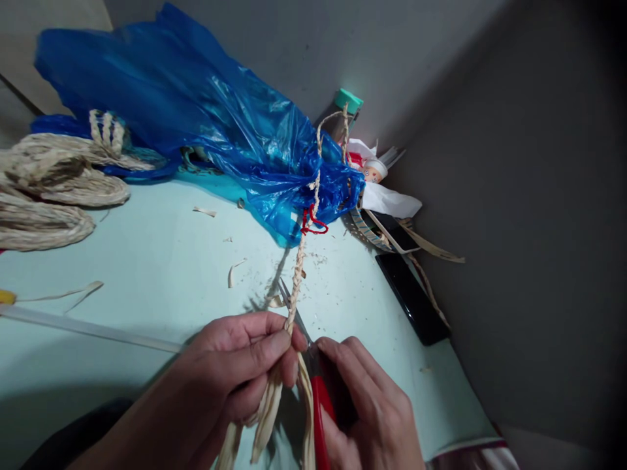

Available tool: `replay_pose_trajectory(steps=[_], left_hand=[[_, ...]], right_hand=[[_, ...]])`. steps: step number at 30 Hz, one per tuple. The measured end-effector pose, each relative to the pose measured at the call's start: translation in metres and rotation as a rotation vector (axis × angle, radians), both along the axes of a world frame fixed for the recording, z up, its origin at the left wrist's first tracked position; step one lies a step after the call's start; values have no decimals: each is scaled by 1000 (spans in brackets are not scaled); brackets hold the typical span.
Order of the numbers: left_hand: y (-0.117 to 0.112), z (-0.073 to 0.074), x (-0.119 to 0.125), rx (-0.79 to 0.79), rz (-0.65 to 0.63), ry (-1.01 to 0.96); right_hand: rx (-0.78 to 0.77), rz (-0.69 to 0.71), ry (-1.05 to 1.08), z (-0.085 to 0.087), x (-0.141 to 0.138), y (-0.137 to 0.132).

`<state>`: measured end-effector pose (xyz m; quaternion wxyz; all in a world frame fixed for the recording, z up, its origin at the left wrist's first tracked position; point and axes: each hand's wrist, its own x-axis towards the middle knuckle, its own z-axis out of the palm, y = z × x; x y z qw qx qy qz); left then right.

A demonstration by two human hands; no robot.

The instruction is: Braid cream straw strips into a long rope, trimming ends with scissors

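Rough straw braid (298, 274), glossy blue plastic bag (196, 111), smooth matt tabletop (147, 261).

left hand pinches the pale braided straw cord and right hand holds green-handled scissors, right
No: in the head view the metal scissors have red handles, not green. The left hand does pinch the pale braided straw cord, and the right hand holds the scissors.

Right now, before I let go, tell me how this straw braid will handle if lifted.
Probably floppy: the braid curves into a loop at its far end. Likely very light, being thin dried strips. It may unravel if released: loose strands splay below the left hand. The right hand holds scissors.
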<state>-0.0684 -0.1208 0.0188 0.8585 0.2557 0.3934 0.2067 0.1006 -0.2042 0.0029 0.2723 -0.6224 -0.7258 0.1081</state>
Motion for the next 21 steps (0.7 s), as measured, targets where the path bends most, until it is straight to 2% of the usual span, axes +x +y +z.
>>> replay_pose_trajectory(steps=[11,21], left_hand=[[-1,-1,-1,91,30,7],[-1,-13,-3,34,14,-129]], right_hand=[[-17,6,-55,7,-4,-2],[-62,-151,-3,10,-11,1]])
